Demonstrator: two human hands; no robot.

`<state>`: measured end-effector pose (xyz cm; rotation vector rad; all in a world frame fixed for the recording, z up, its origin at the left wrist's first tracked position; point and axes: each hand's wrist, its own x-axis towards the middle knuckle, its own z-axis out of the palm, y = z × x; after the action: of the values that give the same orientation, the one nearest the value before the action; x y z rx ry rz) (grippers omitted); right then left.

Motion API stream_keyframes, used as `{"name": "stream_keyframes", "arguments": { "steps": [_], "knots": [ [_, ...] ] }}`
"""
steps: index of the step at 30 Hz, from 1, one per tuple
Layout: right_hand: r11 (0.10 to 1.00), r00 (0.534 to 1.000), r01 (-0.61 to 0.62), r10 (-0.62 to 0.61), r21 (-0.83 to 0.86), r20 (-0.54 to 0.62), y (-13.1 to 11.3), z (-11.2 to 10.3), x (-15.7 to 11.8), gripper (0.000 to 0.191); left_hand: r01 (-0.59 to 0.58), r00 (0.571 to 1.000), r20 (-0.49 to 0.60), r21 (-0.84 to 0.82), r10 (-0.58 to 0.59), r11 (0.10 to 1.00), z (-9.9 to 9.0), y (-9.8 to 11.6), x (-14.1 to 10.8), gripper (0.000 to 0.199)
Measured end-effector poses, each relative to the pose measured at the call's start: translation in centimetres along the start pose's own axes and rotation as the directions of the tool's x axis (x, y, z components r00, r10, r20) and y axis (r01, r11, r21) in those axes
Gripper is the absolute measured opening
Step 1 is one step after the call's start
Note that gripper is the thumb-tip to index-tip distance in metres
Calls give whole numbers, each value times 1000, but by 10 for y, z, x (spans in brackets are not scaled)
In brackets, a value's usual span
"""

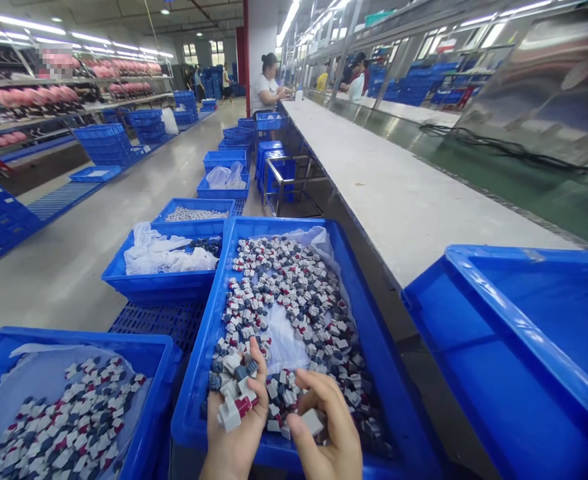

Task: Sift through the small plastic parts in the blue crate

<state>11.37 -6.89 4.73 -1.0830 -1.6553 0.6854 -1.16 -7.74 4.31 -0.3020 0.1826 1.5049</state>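
My left hand (239, 427) is turned palm up over the near end of a blue bin (193, 400), its fingers curled around several small plastic pieces (237, 393) in white, dark blue-grey and dark red. Beside it, my right hand (331, 427) is bent, thumb and fingers apart, around a white piece (312, 421); whether it grips that piece or only hovers over it, I cannot tell. Many similar pieces (294, 267) lie in the bin on a thin white plastic liner (281, 337), part of which shows bare in the middle.
Another blue bin (161, 343) with like pieces stands at lower left. An angled blue bin (474, 320) is at right, by a long white table (374, 167). More bins (164, 287) line the floor ahead. A person (267, 90) sits at the table's far end.
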Motion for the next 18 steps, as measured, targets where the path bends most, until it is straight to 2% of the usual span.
{"name": "stream_keyframes", "arguments": {
  "steps": [4,7,11,13,15,18],
  "knots": [
    [999,998,-45,44,-28,-40,8,-6,0,27,4,1000,-24,-152,-7,988,5,19,-6,34],
    [997,996,-73,72,-30,-48,12,-7,-1,28,23,995,-93,-238,-46,971,5,33,-11,33],
    [987,987,-157,158,45,-29,9,11,-7,24,-91,982,-188,-309,33,947,-2,43,-21,39],
    [982,988,-150,146,118,39,2,28,-15,19,-110,977,-202,-242,61,964,-8,44,-25,41],
    [975,994,-74,54,208,100,-7,46,-26,15,-126,978,-179,-108,105,986,-13,42,-25,42],
    [964,991,67,-93,258,92,-18,63,-42,19,-178,967,-151,176,205,968,-19,37,-20,37]
  ]
}}
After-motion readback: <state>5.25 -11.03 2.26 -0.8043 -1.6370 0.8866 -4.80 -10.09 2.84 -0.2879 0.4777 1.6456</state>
